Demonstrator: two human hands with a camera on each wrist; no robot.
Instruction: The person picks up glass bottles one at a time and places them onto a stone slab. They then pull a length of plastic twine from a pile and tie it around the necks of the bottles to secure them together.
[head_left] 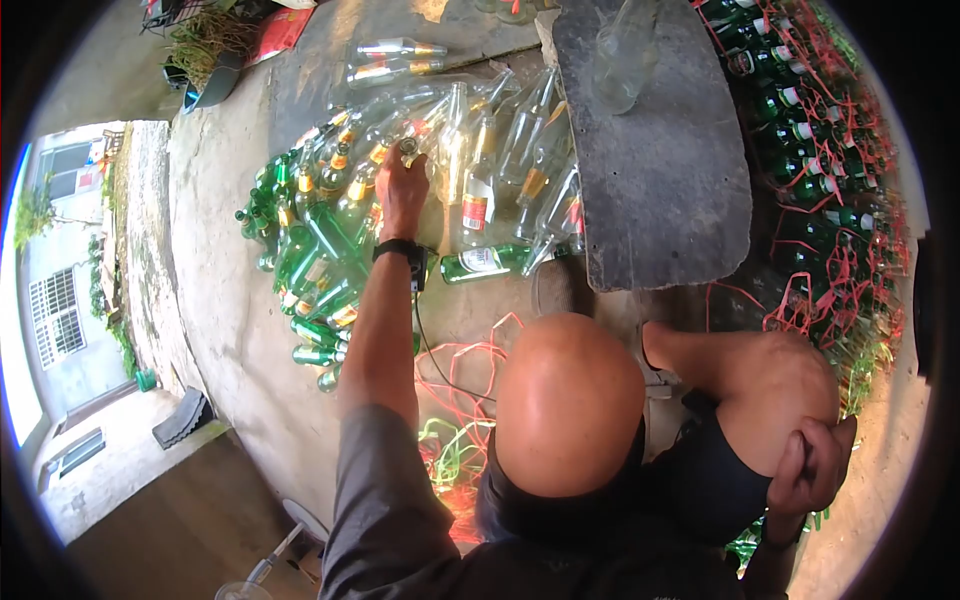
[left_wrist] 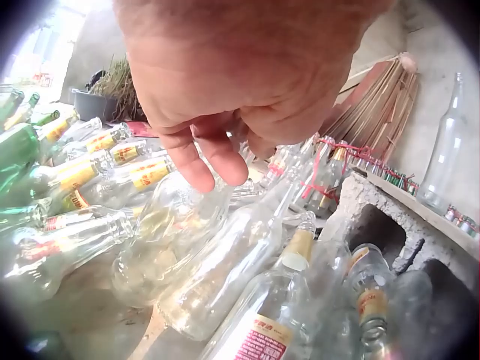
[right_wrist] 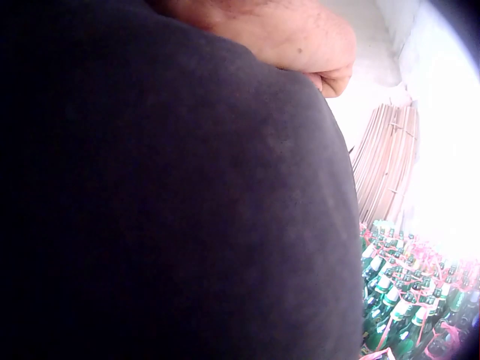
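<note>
Among glass bottles on the ground, my left hand [head_left: 403,198] has its thumb and fingers around the neck of a clear bottle [left_wrist: 169,232]; that bottle's mouth shows between the fingertips in the head view. Beside it lean more clear bottles, one with a red and white label [head_left: 475,210]. On the bent knee [head_left: 790,370] rests my right hand [head_left: 815,465], fingers bent loosely and holding no object. Dark cloth [right_wrist: 187,187] fills most of the right wrist view.
A grey board [head_left: 665,180] carries a standing clear bottle [head_left: 622,65]. Green bottles [head_left: 325,240] lie left of the clear ones. Tied green bottles [head_left: 800,130] stand at the right. Red plastic strapping [head_left: 470,355] lies near the feet, and a planter [head_left: 215,85] at the upper left.
</note>
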